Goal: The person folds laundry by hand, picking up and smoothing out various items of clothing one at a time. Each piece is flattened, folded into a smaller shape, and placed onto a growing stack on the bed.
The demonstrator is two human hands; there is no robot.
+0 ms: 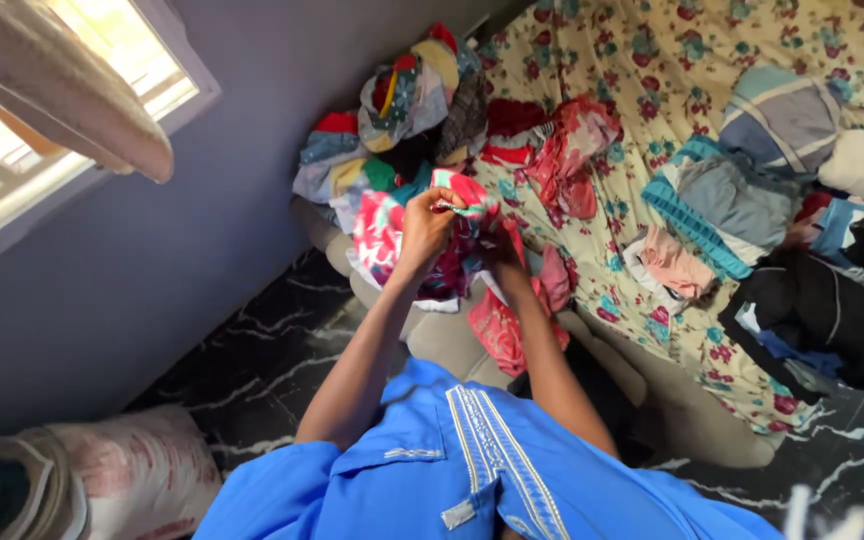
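My left hand is closed on the top edge of a pink, red and teal patterned cloth, held up over the edge of a bed. My right hand grips the same cloth lower down and is mostly hidden in its folds. A red patterned part of it hangs below my right wrist. Both arms reach out from a blue shirt with white trim.
A heap of mixed clothes lies at the bed's corner by the purple wall. More garments, teal-grey, striped and black, are scattered on the floral sheet. A white sack stands on the dark marbled floor; a window is at left.
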